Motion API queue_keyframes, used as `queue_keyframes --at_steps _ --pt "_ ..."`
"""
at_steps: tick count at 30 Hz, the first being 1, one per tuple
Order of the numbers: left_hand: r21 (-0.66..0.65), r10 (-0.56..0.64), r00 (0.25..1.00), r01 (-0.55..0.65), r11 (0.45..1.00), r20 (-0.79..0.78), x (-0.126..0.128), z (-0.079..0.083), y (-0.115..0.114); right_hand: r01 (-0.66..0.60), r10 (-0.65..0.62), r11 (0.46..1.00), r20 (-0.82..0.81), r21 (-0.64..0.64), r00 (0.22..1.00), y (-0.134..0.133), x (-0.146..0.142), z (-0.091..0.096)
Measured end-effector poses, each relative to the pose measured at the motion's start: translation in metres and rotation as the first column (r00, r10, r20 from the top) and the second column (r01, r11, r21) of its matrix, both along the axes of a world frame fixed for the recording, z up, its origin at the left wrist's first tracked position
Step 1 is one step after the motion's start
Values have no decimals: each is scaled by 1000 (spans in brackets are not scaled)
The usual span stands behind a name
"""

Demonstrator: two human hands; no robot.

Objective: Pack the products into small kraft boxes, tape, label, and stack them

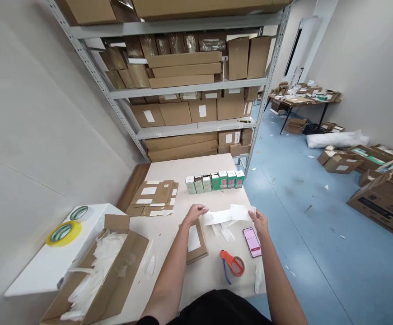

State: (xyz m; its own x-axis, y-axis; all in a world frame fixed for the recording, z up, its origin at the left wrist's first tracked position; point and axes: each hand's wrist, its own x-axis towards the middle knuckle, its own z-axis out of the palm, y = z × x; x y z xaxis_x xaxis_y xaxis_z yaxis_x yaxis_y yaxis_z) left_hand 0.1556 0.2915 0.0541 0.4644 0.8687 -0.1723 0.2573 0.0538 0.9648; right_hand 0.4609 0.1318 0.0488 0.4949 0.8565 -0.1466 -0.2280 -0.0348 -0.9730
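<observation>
A strip of white paper labels (pixel 218 217) stretches between my two hands above the table. At its left end my left hand (pixel 195 214) is closed in a pinch. The fingers of my right hand (pixel 260 222) grip the right end, at a white label (pixel 240 212). Below my left forearm lies a flat cardboard box (pixel 201 246) with a white label on it, partly covered by the arm. Crumpled pale scraps (pixel 228 234) rest under the strip. An orange tape dispenser (pixel 232 262) and a phone (pixel 252 242) with a pink screen lie closer to me.
Several small green-and-white boxes (pixel 215 181) stand in a row at the back. Flattened cardboard (pixel 154 194) lies at the left. An open carton (pixel 128 266) holds white scraps, beside yellow tape (pixel 63 233). A loaded shelf rack (pixel 186 88) stands behind the table.
</observation>
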Motion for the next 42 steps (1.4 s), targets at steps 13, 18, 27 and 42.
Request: queue_keyframes --at_steps 13,18,27,42 --pt "44 10 998 -13 999 54 30 43 -53 -268 258 963 187 27 948 28 -60 33" --pt "25 1 1000 -1 1000 14 -2 48 -78 -285 271 957 170 63 947 42 -99 40" --pt "-53 509 831 -511 858 224 -47 62 -90 -508 507 861 88 -7 858 23 -157 39" --pt "-14 458 868 -464 886 189 -53 72 -95 -478 476 878 55 24 878 15 -162 51"
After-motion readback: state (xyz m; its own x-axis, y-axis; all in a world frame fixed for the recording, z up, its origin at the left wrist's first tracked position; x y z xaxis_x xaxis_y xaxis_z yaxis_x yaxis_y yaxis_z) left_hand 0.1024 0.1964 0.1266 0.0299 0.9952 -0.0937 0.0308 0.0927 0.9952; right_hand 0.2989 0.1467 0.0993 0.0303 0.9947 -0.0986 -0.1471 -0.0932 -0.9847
